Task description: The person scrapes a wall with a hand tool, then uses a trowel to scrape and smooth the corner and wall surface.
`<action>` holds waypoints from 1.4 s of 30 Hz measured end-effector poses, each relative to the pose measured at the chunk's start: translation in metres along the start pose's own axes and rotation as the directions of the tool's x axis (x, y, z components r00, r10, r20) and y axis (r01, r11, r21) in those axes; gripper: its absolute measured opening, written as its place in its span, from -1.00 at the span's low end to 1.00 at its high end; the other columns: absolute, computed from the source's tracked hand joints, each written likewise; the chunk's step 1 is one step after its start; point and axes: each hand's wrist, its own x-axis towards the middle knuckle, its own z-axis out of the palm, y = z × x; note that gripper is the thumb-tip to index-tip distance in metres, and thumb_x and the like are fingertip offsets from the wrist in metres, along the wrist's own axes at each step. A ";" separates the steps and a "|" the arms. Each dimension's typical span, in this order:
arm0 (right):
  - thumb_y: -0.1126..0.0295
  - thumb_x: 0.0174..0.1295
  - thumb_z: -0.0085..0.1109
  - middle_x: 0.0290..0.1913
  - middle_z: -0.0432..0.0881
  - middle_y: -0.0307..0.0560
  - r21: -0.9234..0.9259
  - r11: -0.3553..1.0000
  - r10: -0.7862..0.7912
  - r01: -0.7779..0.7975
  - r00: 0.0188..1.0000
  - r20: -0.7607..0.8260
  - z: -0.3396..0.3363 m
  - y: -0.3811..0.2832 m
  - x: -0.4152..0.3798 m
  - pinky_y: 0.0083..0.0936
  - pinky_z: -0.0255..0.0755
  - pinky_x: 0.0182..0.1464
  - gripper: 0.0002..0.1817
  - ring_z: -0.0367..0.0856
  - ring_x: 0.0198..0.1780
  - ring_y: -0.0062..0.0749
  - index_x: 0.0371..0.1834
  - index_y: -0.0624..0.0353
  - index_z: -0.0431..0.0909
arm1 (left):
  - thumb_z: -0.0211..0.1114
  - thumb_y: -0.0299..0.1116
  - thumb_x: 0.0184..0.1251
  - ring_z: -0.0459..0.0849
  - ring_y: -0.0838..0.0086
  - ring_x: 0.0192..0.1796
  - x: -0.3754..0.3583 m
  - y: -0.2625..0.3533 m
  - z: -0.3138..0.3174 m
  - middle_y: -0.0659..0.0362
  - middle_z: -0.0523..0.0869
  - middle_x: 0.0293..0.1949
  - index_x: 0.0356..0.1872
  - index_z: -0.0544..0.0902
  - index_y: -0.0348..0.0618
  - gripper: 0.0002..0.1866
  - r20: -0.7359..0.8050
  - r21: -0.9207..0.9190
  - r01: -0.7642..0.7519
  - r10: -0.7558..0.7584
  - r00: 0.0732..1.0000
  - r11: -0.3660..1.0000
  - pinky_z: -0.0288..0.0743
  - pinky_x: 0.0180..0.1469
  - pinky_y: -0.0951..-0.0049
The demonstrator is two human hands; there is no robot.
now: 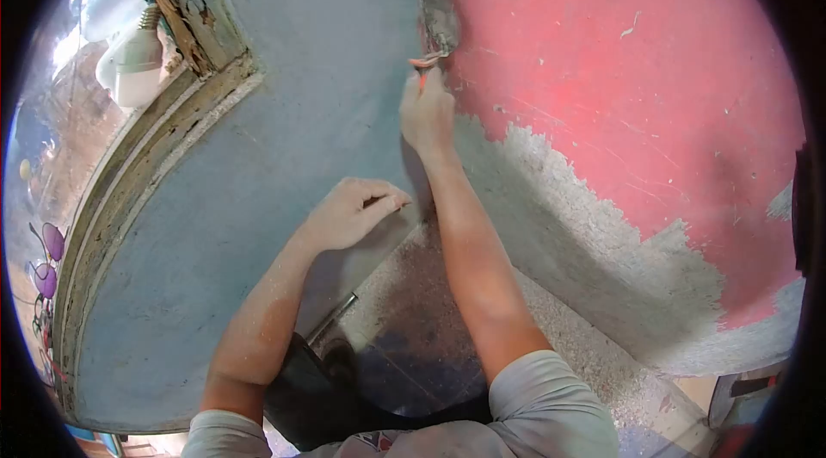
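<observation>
My right hand (428, 114) is closed around the orange handle of a scraper (440, 17). Its grey metal blade points up, lying against the corner line where the blue-grey wall (318, 36) meets the pink wall (594, 36). My left hand (351, 213) is lower and to the left, in front of the blue-grey wall, with its fingers curled and thumb and fingertips close together. Whatever it may hold is too small to make out. Below the pink paint is a ragged-edged patch of bare grey plaster (594, 243).
At the left, a worn frame (142, 148) curves along the blue-grey wall, with a light bulb (138, 66) and purple glasses (49, 260) beyond it. Debris speckles the floor (559, 320). A metal rod (331, 318) and a dark shoe (339, 359) are low in view.
</observation>
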 end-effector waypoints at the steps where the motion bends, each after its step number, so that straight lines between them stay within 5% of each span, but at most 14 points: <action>1: 0.30 0.57 0.03 -0.29 0.72 0.38 0.009 0.998 -0.059 0.059 0.998 0.010 0.001 0.006 0.002 0.27 0.46 -0.18 -0.73 0.68 -0.17 0.50 0.18 0.20 0.49 | 0.22 -0.21 0.63 0.78 0.41 0.00 0.004 -0.004 0.002 0.05 0.87 -0.06 0.05 0.80 -0.32 -0.64 -0.005 -0.014 0.001 -0.001 1.000 1.000 0.60 0.18 0.34; 10: 0.30 0.56 0.02 -0.28 0.72 0.38 0.055 0.997 0.051 -0.052 0.999 0.012 -0.021 -0.003 -0.021 0.16 0.51 -0.16 -0.69 0.70 -0.17 0.45 0.25 0.17 0.50 | 0.20 -0.25 0.65 0.75 0.47 -0.03 0.015 -0.016 0.007 0.11 0.86 -0.11 -0.02 0.80 -0.32 -0.67 -0.020 -0.045 0.042 -0.043 0.999 0.998 0.60 0.16 0.35; 11: 0.30 0.56 0.01 -0.28 0.73 0.38 0.150 0.986 -0.049 0.079 0.981 -0.189 0.003 0.026 -0.033 0.17 0.50 -0.15 -0.68 0.70 -0.16 0.48 0.28 0.16 0.48 | 0.18 -0.25 0.66 0.74 0.49 -0.03 0.015 -0.019 0.005 0.13 0.86 -0.11 -0.03 0.79 -0.34 -0.66 -0.001 0.027 0.007 -0.006 1.000 1.000 0.59 0.16 0.35; 14: 0.33 0.55 0.03 -0.23 0.73 0.40 -0.117 0.985 0.136 -0.127 0.988 0.074 0.011 0.055 -0.042 0.19 0.50 -0.15 -0.67 0.70 -0.14 0.49 0.28 0.18 0.47 | 0.18 -0.26 0.66 0.73 0.51 -0.04 0.019 -0.019 0.007 0.14 0.85 -0.12 -0.04 0.79 -0.35 -0.66 -0.022 -0.131 0.056 -0.059 0.998 0.990 0.59 0.16 0.37; 15: 0.33 0.55 0.04 -0.22 0.72 0.43 -0.067 0.978 0.206 -0.199 0.970 0.128 -0.006 0.032 -0.039 0.20 0.50 -0.14 -0.69 0.68 -0.15 0.51 0.26 0.18 0.47 | 0.18 -0.27 0.66 0.72 0.53 -0.05 0.020 -0.022 0.008 0.16 0.85 -0.13 -0.04 0.79 -0.35 -0.67 -0.031 -0.159 0.055 -0.061 0.998 0.986 0.58 0.15 0.40; 18: 0.30 0.55 0.04 -0.19 0.71 0.45 0.110 0.991 -0.053 0.070 0.987 -0.149 0.001 0.033 -0.053 0.27 0.48 -0.13 -0.67 0.66 -0.14 0.55 0.27 0.18 0.46 | 0.17 -0.26 0.66 0.72 0.55 -0.06 0.021 -0.024 0.005 0.17 0.85 -0.15 -0.04 0.79 -0.34 -0.66 0.044 -0.021 0.037 -0.037 0.998 0.999 0.58 0.14 0.41; 22: 0.33 0.53 0.08 -0.20 0.73 0.40 -0.113 0.975 0.204 -0.189 0.969 0.141 -0.005 0.035 -0.043 0.25 0.51 -0.16 -0.64 0.68 -0.16 0.52 0.29 0.22 0.44 | 0.17 -0.23 0.66 0.72 0.52 -0.07 0.025 -0.026 0.012 0.17 0.84 -0.18 -0.08 0.79 -0.31 -0.66 -0.004 -0.072 0.065 -0.066 0.998 0.995 0.58 0.12 0.39; 25: 0.32 0.55 0.07 -0.23 0.73 0.37 0.053 0.996 -0.065 0.071 0.992 -0.106 0.008 0.046 -0.048 0.22 0.52 -0.17 -0.65 0.70 -0.18 0.48 0.29 0.24 0.44 | 0.17 -0.25 0.66 0.72 0.52 -0.09 0.027 -0.026 0.005 0.17 0.84 -0.20 -0.09 0.79 -0.31 -0.67 0.027 -0.037 0.017 -0.016 1.000 0.999 0.57 0.12 0.39; 28: 0.31 0.54 0.09 -0.23 0.74 0.36 -0.078 0.977 0.209 -0.199 0.963 0.172 -0.002 0.036 -0.031 0.15 0.55 -0.17 -0.63 0.70 -0.20 0.46 0.29 0.26 0.43 | 0.18 -0.24 0.65 0.70 0.53 -0.11 0.027 -0.025 0.011 0.18 0.83 -0.22 -0.10 0.79 -0.32 -0.66 -0.004 -0.088 0.067 -0.068 0.998 0.994 0.56 0.11 0.40; 33: 0.35 0.44 0.28 -0.38 0.70 0.03 0.245 0.968 -0.044 0.054 0.998 -0.049 0.001 0.016 -0.038 -0.01 0.59 -0.17 -0.63 0.75 -0.33 0.08 0.20 0.25 0.44 | 0.18 -0.23 0.66 0.68 0.54 -0.12 0.026 -0.019 0.004 0.20 0.82 -0.21 -0.10 0.79 -0.33 -0.65 0.006 -0.079 0.111 -0.111 0.994 0.991 0.55 0.11 0.41; 36: 0.40 0.33 0.46 -0.39 0.61 -0.20 0.489 0.864 0.094 -0.124 0.992 0.085 -0.002 0.007 -0.044 -0.37 0.54 -0.23 -0.68 0.66 -0.35 -0.39 0.00 0.24 0.53 | 0.19 -0.15 0.61 0.71 0.47 -0.18 0.024 -0.023 -0.001 0.13 0.83 -0.25 -0.04 0.78 -0.32 -0.61 0.134 -0.123 0.113 -0.097 0.986 0.986 0.57 0.01 0.37; 38: 0.44 0.35 0.45 -0.31 0.61 -0.24 0.533 0.784 0.171 -0.319 0.936 0.308 -0.014 0.005 -0.045 -0.63 0.45 -0.38 -0.75 0.59 -0.44 -0.65 -0.03 0.21 0.56 | 0.20 -0.14 0.61 0.64 0.52 -0.25 0.020 -0.037 -0.002 0.20 0.77 -0.32 -0.05 0.78 -0.30 -0.62 0.242 -0.088 0.149 -0.124 0.962 0.985 0.53 -0.06 0.39; 40: 0.38 0.34 0.47 -0.32 0.66 -0.15 0.370 0.929 -0.096 0.009 0.971 0.218 -0.009 0.021 -0.041 -0.56 0.49 -0.34 -0.72 0.61 -0.42 -0.59 0.02 0.21 0.64 | 0.20 -0.14 0.61 0.57 0.55 -0.29 0.015 -0.042 0.000 0.24 0.71 -0.38 -0.07 0.78 -0.29 -0.62 0.295 -0.084 0.177 -0.146 0.944 0.981 0.50 -0.12 0.41; 42: 0.34 0.33 0.48 -0.30 0.69 -0.08 0.351 0.925 -0.227 0.147 0.953 0.198 -0.013 0.021 -0.045 -0.47 0.51 -0.31 -0.66 0.61 -0.42 -0.51 0.09 0.23 0.66 | 0.20 -0.13 0.61 0.52 0.57 -0.32 0.013 -0.043 0.002 0.26 0.66 -0.42 -0.09 0.78 -0.28 -0.62 0.297 -0.098 0.192 -0.155 0.942 0.976 0.46 -0.17 0.42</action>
